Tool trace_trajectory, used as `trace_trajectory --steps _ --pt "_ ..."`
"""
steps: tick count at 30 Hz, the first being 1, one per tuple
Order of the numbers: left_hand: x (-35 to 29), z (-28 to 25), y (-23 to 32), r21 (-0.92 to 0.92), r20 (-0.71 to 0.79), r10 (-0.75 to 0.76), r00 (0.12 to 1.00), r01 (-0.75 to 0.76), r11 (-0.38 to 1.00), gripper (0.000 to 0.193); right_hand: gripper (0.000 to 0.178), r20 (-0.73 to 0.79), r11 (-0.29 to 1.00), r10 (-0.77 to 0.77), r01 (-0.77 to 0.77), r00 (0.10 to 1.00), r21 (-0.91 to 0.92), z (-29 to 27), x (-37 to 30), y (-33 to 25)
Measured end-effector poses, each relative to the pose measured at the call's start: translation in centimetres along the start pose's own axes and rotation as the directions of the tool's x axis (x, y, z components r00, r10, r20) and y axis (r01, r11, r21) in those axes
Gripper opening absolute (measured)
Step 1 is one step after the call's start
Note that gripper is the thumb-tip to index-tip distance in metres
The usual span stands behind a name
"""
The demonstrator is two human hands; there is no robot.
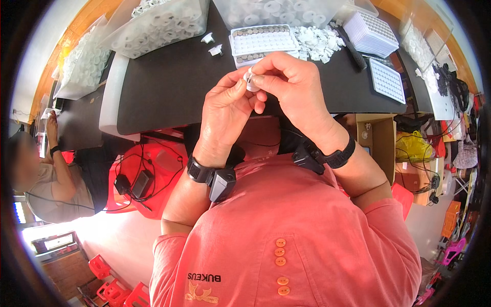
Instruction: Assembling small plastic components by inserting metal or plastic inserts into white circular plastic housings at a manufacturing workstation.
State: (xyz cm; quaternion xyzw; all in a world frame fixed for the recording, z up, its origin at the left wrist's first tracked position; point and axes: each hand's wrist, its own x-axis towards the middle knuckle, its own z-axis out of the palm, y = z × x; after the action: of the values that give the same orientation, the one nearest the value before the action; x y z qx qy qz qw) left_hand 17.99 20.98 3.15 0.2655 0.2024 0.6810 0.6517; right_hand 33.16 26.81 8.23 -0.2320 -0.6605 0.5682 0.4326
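A small white plastic part [251, 85], rounded at its lower end, is pinched between both my hands above the near edge of the black table [174, 87]. My left hand [225, 105] grips it with thumb and forefinger, the other fingers curled beneath. From the other side, my right hand [292, 82] presses thumb and forefinger against it. A small dark spot shows on the part; its detail is too small to make out. Just beyond my hands lies a white tray [263, 37] with rows of round silvery pieces. Two loose white plastic pieces [216, 50] lie left of the tray.
Heaped small white parts [319, 43] lie right of the tray, near a black-handled tool [354, 55]. Stacked white trays [371, 33] and a single tray [387, 82] are farther right. Translucent bins [163, 30] line the back. A co-worker [56, 174] sits at the left.
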Motion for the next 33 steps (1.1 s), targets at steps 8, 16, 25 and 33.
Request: trace_trajectory --steps 8,16,25,33 --pt "-0.2 0.1 0.0 0.018 -0.012 0.004 1.000 -0.004 1.000 0.032 0.004 0.022 0.996 -0.040 0.042 0.999 -0.076 -0.2 -0.1 -0.4" --pt "-0.4 -0.3 -0.1 0.004 0.044 0.006 0.999 -0.006 1.000 0.033 0.008 0.153 0.995 0.039 -0.025 0.987 -0.093 -1.8 1.1 -0.8" --pt "-0.5 -0.2 0.1 -0.014 0.012 -0.016 1.000 0.016 1.000 0.030 0.016 0.304 0.968 0.216 -0.245 0.928 0.061 -2.0 2.9 -0.8" --pt "-0.5 -0.4 0.2 -0.030 0.069 -0.018 0.997 0.020 0.999 0.031 0.021 0.390 0.932 0.328 -0.362 0.861 0.016 -2.8 3.7 -1.5"
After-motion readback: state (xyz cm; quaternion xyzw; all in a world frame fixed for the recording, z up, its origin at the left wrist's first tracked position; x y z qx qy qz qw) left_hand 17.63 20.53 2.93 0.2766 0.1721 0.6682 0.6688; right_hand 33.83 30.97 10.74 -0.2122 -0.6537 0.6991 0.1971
